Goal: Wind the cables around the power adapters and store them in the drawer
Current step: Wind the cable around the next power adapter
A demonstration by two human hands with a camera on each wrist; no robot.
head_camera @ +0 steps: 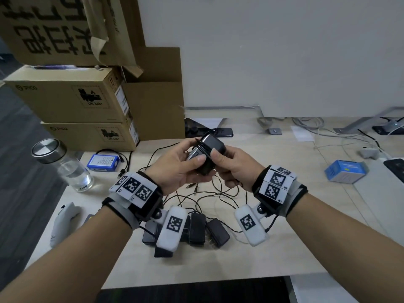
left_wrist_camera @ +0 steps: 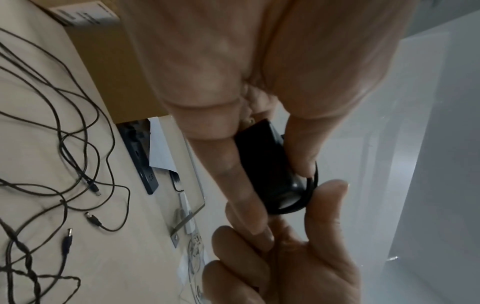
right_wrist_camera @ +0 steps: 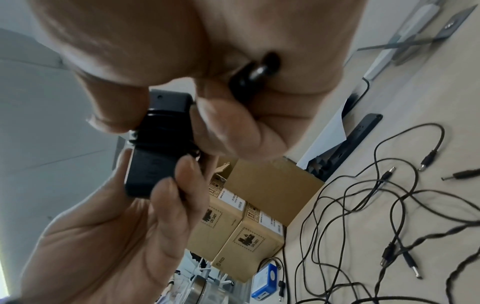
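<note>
I'm gripping the power adapter [head_camera: 208,154] in my left hand [head_camera: 179,169], my right hand [head_camera: 231,166] pinching its cable [right_wrist_camera: 166,121] around it; next, tucking the plug end.

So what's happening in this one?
A person is winding a cable round a black power adapter held above the desk. The left hand grips the adapter; the right hand pinches the wound turns. More adapters and loose cables lie below. No drawer shows.
</note>
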